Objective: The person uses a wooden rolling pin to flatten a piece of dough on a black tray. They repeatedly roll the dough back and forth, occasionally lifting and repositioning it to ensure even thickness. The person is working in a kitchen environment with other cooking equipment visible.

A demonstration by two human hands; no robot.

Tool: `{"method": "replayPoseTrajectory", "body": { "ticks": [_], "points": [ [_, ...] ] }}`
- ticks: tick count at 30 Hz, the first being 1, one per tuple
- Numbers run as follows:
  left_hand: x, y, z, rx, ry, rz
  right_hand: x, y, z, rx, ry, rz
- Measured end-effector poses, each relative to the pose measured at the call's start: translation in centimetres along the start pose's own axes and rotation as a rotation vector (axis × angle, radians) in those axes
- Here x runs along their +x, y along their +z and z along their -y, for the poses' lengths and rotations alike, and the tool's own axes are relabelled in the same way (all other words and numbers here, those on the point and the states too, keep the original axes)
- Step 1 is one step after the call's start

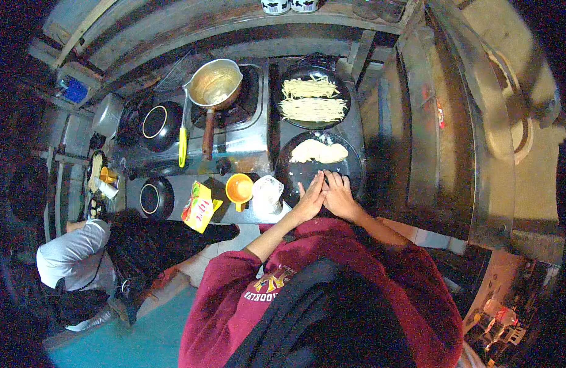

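My left hand [312, 197] and my right hand [339, 192] meet, fingers touching, over the near part of a dark round plate [354, 168]. Whether something small lies beneath my fingers is hidden. Pale dough [320, 152] lies on the far half of that plate, just beyond my fingertips, with white flour specks around it. Behind stands another dark plate [289, 120] bearing two rows of thin, pale dough strips [314, 110]. Left of my hands are an open bag of white powder [267, 195], an orange mug [239, 188] and a yellow packet [201, 207].
On the stove [246, 138] sits a saucepan [215, 85] with a wooden handle, a yellow-green-handled utensil [182, 147] beside it. Dark upturned bowls [158, 198] stand farther left. A person in a light shirt [76, 253] is at the far left, near another plate. Wooden boards [425, 138] rise at the right.
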State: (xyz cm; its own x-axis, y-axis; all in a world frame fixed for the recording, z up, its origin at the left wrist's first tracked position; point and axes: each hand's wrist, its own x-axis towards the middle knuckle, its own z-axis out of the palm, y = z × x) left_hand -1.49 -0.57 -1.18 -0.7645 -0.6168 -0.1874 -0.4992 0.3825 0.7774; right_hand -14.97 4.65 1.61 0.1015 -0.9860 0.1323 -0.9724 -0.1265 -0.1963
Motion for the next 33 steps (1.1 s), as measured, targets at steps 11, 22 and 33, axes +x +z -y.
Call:
{"method": "replayPoseTrajectory", "body": {
  "ticks": [11,22,33],
  "points": [
    [-0.7,-0.9,-1.3,0.362,-0.076,0.224,-0.9,0.0,-0.7,0.058,0.044,0.28],
    [0.1,-0.9,-0.5,0.433,-0.1,0.094,-0.2,0.1,-0.9,-0.002,0.096,0.228],
    [0.0,-1.0,-0.8,0.381,-0.133,-0.051,0.1,-0.2,-0.4,0.131,0.258,0.275]
  ]
}}
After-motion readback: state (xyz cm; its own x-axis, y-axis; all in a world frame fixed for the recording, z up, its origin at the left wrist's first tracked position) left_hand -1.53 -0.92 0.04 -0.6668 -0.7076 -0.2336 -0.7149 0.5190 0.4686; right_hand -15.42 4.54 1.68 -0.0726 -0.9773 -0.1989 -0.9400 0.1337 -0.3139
